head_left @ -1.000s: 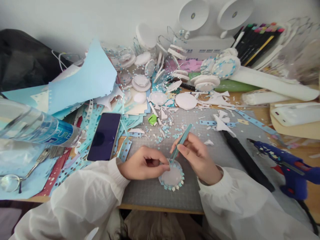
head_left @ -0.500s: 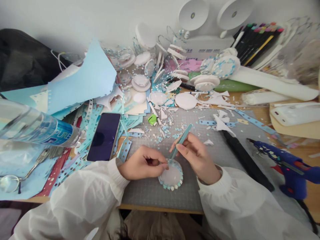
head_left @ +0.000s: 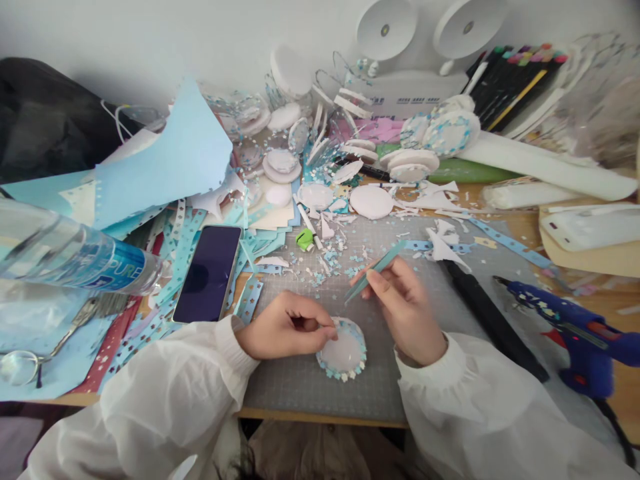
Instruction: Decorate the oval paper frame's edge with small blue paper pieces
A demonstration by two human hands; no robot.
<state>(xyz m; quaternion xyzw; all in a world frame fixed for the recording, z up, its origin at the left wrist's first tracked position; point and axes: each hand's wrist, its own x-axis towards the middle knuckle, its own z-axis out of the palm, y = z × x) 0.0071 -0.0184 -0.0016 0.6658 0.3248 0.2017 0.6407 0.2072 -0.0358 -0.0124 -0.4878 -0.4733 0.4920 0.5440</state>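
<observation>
A round white disc [head_left: 344, 352], edged with small pale-blue and white paper stars, lies on the grey cutting mat [head_left: 295, 393]. My left hand [head_left: 290, 325] is closed, with thumb and forefinger pinching the disc's upper left edge. Teal tweezers [head_left: 376, 270] are gripped in my right hand [head_left: 404, 310], above and to the right of the disc. Their tips point down and left, apart from the disc. Whether anything sits between the tips is too small to tell. Loose paper stars [head_left: 333, 263] are scattered on the mat beyond my hands.
A phone [head_left: 207, 275] and a water bottle [head_left: 85, 250] lie to the left, by blue paper strips. On the right are a black stick-like tool [head_left: 493, 320] and a blue glue gun [head_left: 570, 327]. More white discs [head_left: 371, 202] and paper scraps crowd the back.
My right hand has drawn the tweezers away from the disc's upper edge, up and to the right, tilting them flatter. My left hand and the disc have stayed in place.
</observation>
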